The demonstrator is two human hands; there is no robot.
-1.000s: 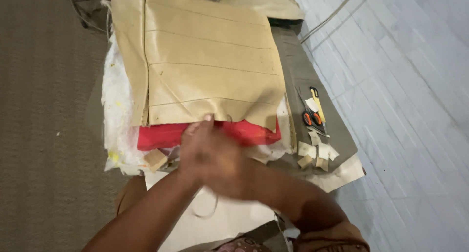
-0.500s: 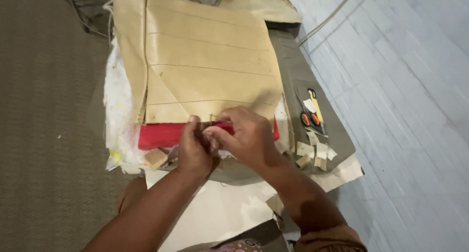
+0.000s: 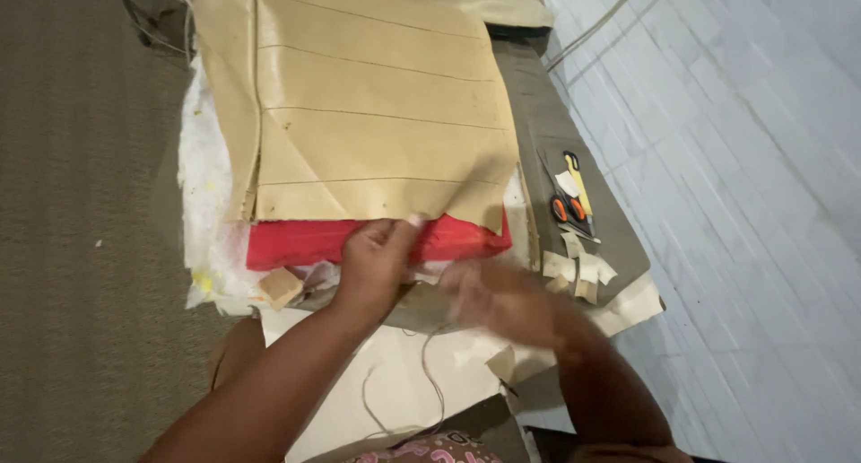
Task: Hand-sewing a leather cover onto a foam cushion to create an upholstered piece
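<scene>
Nearest the camera, a thin brown thread (image 3: 429,373) is seen looping loosely over a pale sheet (image 3: 395,382) that lies at the near edge of the work table. Just above it, the right hand (image 3: 489,297) is caught blurred over the near edge of the table, so whether its fingers are closed or spread cannot be told. The left hand (image 3: 377,258) is set beside it, its fingertips pressed together at the near edge of the red cushion (image 3: 309,241) (what exactly is pinched there cannot be made out).

A small tan block (image 3: 280,286) is placed near the table's near left corner, close to the left hand. At the near right corner, several pale scraps (image 3: 578,270) are scattered on a grey-brown cloth (image 3: 619,239), and orange-handled scissors (image 3: 567,207) are laid just beyond them along the right edge.

The red cushion is largely covered by a big tan stitched panel (image 3: 377,113), which is spread across the middle of the table toward its far edge. White padding (image 3: 202,176) is exposed along the left edge.
</scene>
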